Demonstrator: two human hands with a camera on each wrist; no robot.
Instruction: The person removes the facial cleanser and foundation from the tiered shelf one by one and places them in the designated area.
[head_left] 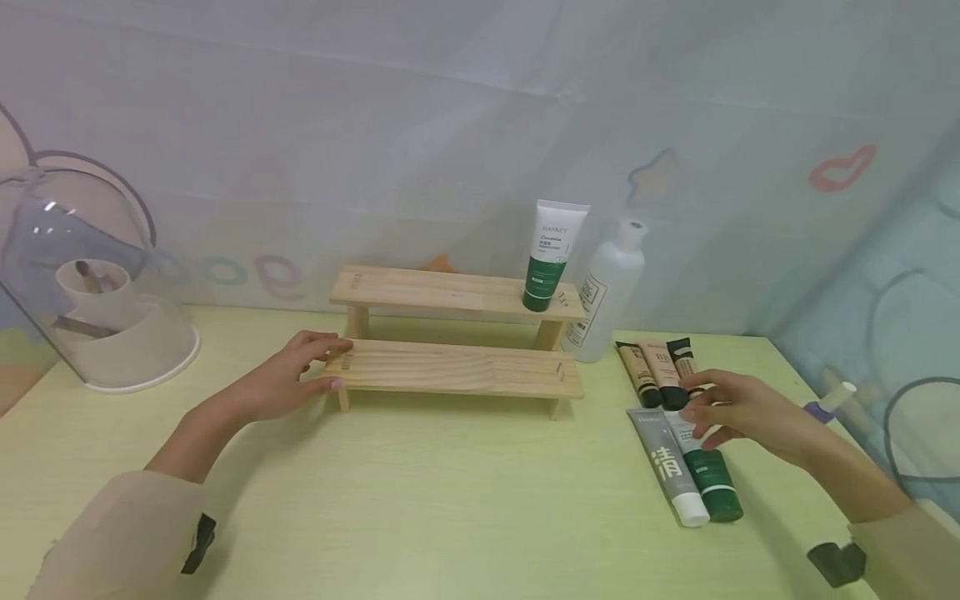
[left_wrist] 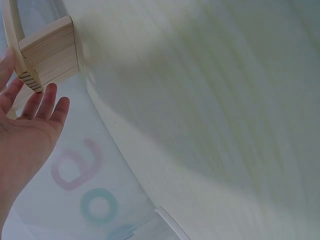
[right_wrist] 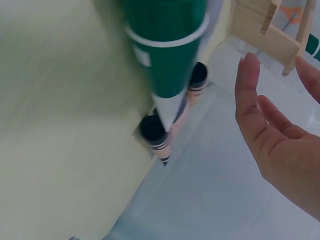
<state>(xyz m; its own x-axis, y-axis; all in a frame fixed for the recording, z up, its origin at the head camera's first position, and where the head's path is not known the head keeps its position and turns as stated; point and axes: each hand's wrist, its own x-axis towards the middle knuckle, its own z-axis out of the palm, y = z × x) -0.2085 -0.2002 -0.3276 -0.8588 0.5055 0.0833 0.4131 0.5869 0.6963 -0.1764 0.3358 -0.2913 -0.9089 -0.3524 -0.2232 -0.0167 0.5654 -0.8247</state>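
Note:
A two-step wooden stand [head_left: 420, 367] is at the centre of the table. My left hand [head_left: 288, 379] holds the left end of its lower step, thumb at the front edge and fingertips at the far corner. In the left wrist view the fingers [left_wrist: 46, 102] lie right against the board's end. My right hand [head_left: 750, 415] hovers over a white-and-green tube [head_left: 708, 471], fingers loosely bent and apart, holding nothing. Beside that tube lies a grey tube [head_left: 667, 467] with a white cap. A matching white-and-green tube [head_left: 553, 254] stands cap-down at the right of the upper step.
Several small beige and black tubes [head_left: 660, 375] lie behind the larger ones. A white bottle [head_left: 607, 287] stands behind the stand's right end. Far left is a clear-domed organizer [head_left: 142, 354]. A purple bottle with a white cap [head_left: 830, 402] shows beyond my right hand.

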